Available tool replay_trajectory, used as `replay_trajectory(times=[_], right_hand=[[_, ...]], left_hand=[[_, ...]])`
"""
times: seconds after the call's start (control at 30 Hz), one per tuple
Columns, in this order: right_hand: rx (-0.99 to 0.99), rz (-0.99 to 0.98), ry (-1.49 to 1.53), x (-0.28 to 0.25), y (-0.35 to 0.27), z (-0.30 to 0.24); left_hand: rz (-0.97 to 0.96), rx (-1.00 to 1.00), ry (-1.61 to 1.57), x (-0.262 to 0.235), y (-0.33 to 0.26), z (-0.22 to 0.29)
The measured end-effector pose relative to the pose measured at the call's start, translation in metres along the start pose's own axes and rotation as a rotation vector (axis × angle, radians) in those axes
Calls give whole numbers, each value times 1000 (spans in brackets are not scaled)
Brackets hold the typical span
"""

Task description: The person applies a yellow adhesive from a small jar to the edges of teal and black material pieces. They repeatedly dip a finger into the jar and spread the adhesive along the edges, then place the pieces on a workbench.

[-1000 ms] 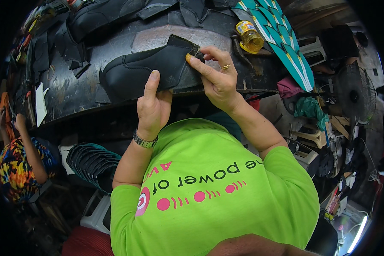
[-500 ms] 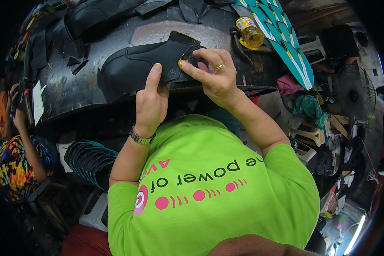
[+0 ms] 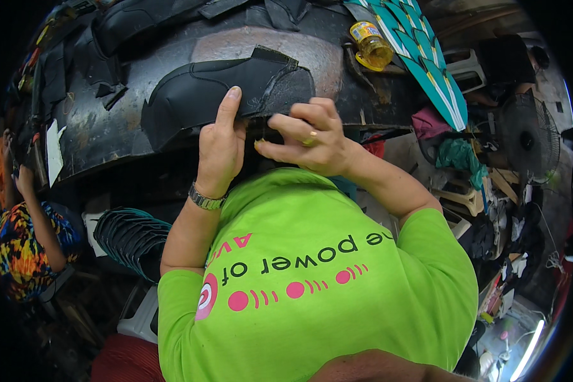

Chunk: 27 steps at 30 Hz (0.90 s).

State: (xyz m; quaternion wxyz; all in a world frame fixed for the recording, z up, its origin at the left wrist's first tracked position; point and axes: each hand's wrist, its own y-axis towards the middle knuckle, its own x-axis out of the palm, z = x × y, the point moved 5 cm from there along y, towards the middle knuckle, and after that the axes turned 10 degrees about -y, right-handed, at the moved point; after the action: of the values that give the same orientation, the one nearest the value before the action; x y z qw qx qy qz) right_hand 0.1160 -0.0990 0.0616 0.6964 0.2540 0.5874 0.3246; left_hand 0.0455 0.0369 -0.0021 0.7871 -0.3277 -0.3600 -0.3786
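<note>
Black shoe top [image 3: 216, 95] lies on the dark desk [image 3: 108, 137]. The left hand [image 3: 219, 143] presses it with one finger. The right hand [image 3: 309, 137] pinches its back edge. A weak pinch could let it slip sideways or crease.

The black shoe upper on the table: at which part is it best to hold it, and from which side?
Probably the near lower edge, from the person's side. The shoe upper lies flat on the dark table, so only its edges offer a pinch. The left hand already presses there, forefinger up, and the right hand holds the heel end, where the edge seems raised.
</note>
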Motion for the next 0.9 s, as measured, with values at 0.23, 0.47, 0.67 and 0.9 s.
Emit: replay_trajectory(times=[0.23,0.47,0.67,0.9], right_hand=[[579,114,782,-12,41,68],[1124,138,1981,34,59,81],[1155,277,1509,40,41,104],[1220,85,1372,57,3,88]], left_hand=[[-556,840,1795,40,-26,57],[-875,376,1699,55,-26,100],[-796,-128,2007,25,-15,131],[-390,937,2043,63,-11,202]])
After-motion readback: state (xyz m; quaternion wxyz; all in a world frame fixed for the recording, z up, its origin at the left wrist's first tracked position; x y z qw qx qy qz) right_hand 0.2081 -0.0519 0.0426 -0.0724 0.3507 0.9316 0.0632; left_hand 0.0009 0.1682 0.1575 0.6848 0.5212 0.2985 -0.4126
